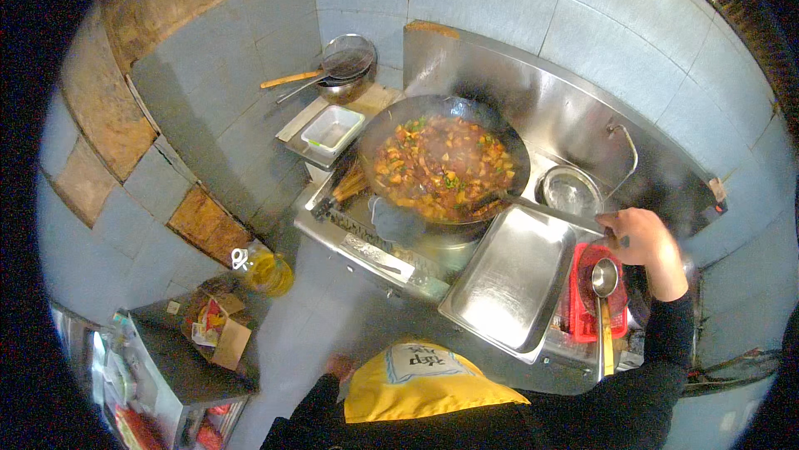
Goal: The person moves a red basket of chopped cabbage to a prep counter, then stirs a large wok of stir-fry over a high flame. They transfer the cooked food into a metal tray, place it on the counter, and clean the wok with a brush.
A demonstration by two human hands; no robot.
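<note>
A large wok [515, 138] on the stove holds a steaming stew [446, 166] of browned chunks in red-brown sauce with bits of green. My right hand [640, 238] grips the handle of a metal wok spatula [555, 216], whose blade dips into the stew at the wok's near right side. Just below that hand, a steel ladle [604, 278] lies across a red plastic basket [580, 306]. Low beside my yellow apron [431, 381] hangs my left hand [342, 366], blurred and partly hidden, so its fingers are not clear. A grey cloth [396, 222] drapes by the wok's near rim.
A rectangular steel tray [512, 275] sits right of the stove, below a round metal bowl [569, 191]. Left are a white plastic tub [333, 129], strainers [348, 57] on a pot and a bamboo brush [351, 183]. An oil jug [268, 272] stands near an open cardboard box [231, 344].
</note>
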